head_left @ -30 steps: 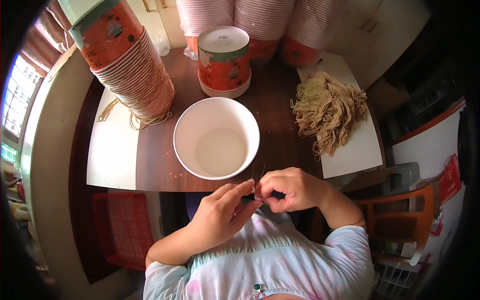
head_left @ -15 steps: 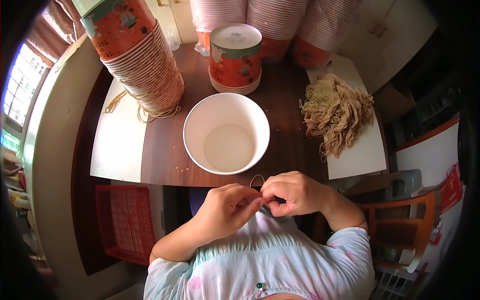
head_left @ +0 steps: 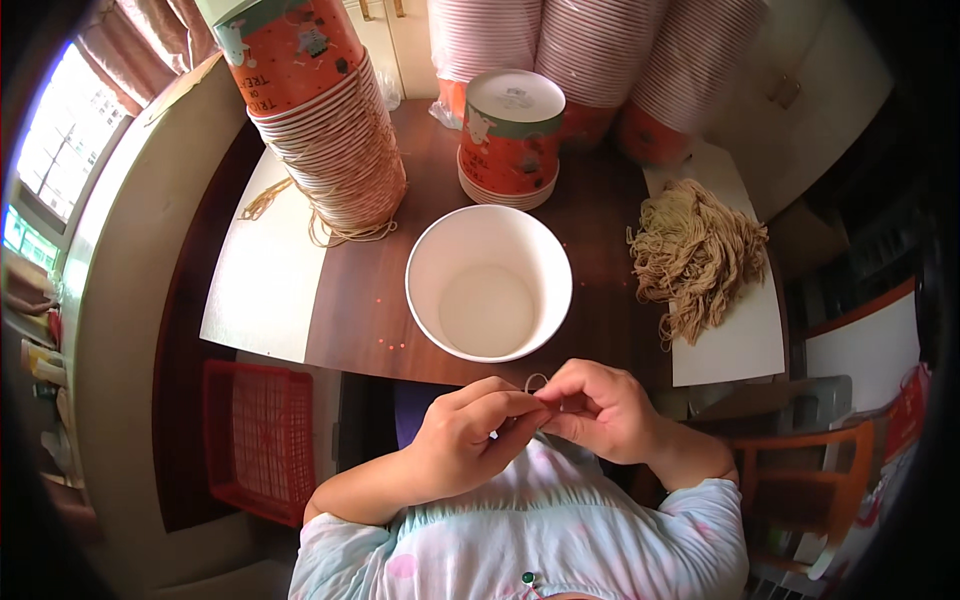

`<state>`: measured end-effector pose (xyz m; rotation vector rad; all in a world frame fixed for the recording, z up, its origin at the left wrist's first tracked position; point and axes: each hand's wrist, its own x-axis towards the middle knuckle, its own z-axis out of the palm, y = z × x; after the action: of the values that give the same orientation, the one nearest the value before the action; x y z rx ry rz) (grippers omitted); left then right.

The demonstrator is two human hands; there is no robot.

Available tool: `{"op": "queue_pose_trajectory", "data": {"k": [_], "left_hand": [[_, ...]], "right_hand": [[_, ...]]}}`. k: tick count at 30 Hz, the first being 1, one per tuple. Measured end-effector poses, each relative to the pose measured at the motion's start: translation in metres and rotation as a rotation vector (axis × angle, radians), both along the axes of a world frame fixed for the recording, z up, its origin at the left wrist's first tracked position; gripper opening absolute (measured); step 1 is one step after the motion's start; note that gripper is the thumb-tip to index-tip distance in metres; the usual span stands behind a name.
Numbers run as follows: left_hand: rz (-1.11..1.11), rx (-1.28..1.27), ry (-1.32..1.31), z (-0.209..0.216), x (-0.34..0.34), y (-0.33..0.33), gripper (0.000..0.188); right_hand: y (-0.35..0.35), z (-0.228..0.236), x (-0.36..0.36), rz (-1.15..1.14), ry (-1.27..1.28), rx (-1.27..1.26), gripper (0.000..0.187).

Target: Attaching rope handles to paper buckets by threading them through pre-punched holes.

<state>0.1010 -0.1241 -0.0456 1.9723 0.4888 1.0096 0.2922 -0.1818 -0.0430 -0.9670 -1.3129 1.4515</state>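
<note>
Hands, bare, meet at the lower centre of the frame, just below the near edge of a brown table (head_left: 350, 310). The left hand (head_left: 472, 430) has its thumb and forefinger drawn together at the tips, the other fingers curled. The right hand (head_left: 603, 412) pinches from the opposite side, thumb and forefinger nearly closed, with its tips touching those of the left. Between them they grip a thin cord (head_left: 537, 376); exactly where each fingertip presses is hidden.

Dark lettering and cartoon figures are printed on the orange and green outside of an upturned tub (head_left: 510, 150), at the upper centre. Similar lettering and figures show on the topmost tub of a tall stack (head_left: 335, 150) at the upper left. A small mark on the upturned tub's white base is too small to read.

The cord is pale, and a small rounded loop of it stands above the joined fingertips. Just above the hands, near the middle of the frame, an open white tub (head_left: 490, 238) shows its smooth inside and round floor. At right, a tangled heap of tan cords (head_left: 700, 250) lies partly on a white sheet (head_left: 735, 345).
</note>
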Motion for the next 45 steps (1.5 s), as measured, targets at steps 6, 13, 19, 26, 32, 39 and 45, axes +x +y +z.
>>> {"op": "queue_pose_trajectory", "data": {"k": [6,13,19,26,32,39,45], "left_hand": [[-0.021,-0.051,0.027,0.016,-0.006,0.002,0.013],[-0.074,-0.076,0.067,0.029,-0.01,0.008,0.015],[-0.072,-0.1,0.062,0.033,-0.012,0.011,0.016],[0.345,0.271,0.217,0.04,-0.01,0.088,0.021],[0.455,0.224,0.595,0.0,0.0,0.171,0.016],[0.45,0.104,0.677,-0.005,0.008,0.174,0.02],[0.542,0.077,0.538,-0.005,0.01,0.166,0.021]], "right_hand": [[0.005,0.01,-0.001,-0.207,-0.568,0.858,0.025],[0.013,0.016,0.006,-0.216,-0.958,1.286,0.026],[0.022,0.028,0.007,-0.113,-0.899,1.183,0.021],[0.086,0.048,0.04,-0.229,-0.659,0.656,0.008],[0.166,0.006,0.054,-0.122,-0.991,0.584,0.009],[0.149,-0.007,0.031,-0.184,-0.947,0.595,0.006],[0.131,0.002,0.017,-0.251,-0.916,0.58,0.003]]}}
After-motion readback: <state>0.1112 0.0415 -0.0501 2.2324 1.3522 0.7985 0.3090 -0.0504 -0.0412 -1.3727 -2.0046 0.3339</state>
